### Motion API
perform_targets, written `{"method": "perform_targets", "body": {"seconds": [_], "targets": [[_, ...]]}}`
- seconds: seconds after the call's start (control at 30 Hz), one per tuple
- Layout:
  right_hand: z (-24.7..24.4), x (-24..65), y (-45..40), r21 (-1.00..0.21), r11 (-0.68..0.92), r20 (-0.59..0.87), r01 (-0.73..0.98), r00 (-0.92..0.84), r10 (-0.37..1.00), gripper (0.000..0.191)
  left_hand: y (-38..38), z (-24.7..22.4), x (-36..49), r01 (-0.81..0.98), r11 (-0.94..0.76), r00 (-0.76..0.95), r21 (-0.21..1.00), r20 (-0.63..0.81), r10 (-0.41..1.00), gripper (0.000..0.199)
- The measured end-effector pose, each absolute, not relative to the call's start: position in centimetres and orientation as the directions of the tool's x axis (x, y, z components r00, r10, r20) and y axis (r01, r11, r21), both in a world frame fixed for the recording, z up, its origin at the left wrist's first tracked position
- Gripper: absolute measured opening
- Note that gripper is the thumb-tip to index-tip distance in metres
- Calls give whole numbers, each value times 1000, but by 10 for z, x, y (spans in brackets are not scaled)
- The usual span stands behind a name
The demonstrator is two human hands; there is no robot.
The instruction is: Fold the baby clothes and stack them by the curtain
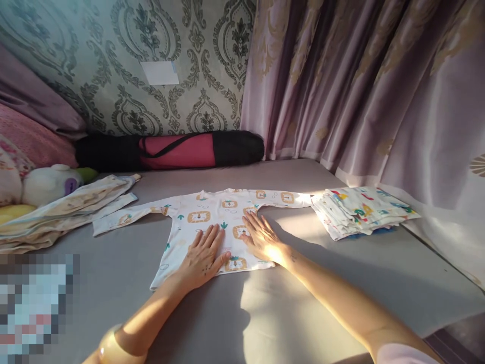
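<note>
A small white long-sleeved shirt (212, 237) with lion prints lies spread on the grey bed sheet, both sleeves stretched out sideways. My left hand (206, 253) rests flat on the lower middle of the shirt, fingers extended. On the right side of its body my right hand (263, 237) lies flat, fingers pointing away from me. Neither hand grips anything. The right sleeve's cuff reaches a stack of folded printed clothes (364, 207). Near the left sleeve is a loose pile of light-coloured clothes (71, 207).
A black and red long bag (178, 150) lies along the papered wall. At the left are a white plush toy (49, 184) and pink bedding (34, 131). Purple curtains (341, 86) hang along the right. A blurred patch (34, 308) covers something at lower left.
</note>
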State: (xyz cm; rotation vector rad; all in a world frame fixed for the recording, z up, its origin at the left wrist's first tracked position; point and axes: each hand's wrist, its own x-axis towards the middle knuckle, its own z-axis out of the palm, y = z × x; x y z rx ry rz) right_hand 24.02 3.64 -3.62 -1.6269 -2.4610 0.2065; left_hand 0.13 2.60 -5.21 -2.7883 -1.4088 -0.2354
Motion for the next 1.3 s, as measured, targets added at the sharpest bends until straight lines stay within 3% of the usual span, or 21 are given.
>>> {"method": "perform_targets", "body": {"seconds": [0.27, 0.4, 0.57, 0.8, 1.1, 1.3], "targets": [[-38, 240, 32, -193, 377, 113, 906, -361, 925, 57, 25, -53, -4, 793, -608, 592, 34, 193, 782, 67], [-40, 239, 33, -202, 387, 137, 900, -365, 921, 56, 20, -54, -3, 888, -458, 440, 23, 246, 864, 64], [-39, 240, 31, -193, 382, 126, 904, -363, 923, 58, 18, -56, -7, 937, -349, 341, 26, 158, 927, 68], [-37, 241, 30, -185, 386, 114, 904, -370, 922, 61, 23, -80, -29, 892, -451, 442, 19, 162, 882, 66], [-38, 243, 30, -170, 400, 117, 900, -385, 916, 62, 25, -91, -33, 881, -472, 457, 4, 243, 855, 60], [-37, 243, 29, -178, 392, 120, 903, -375, 919, 62, 26, -88, -32, 895, -446, 433, 22, 201, 878, 65]]}}
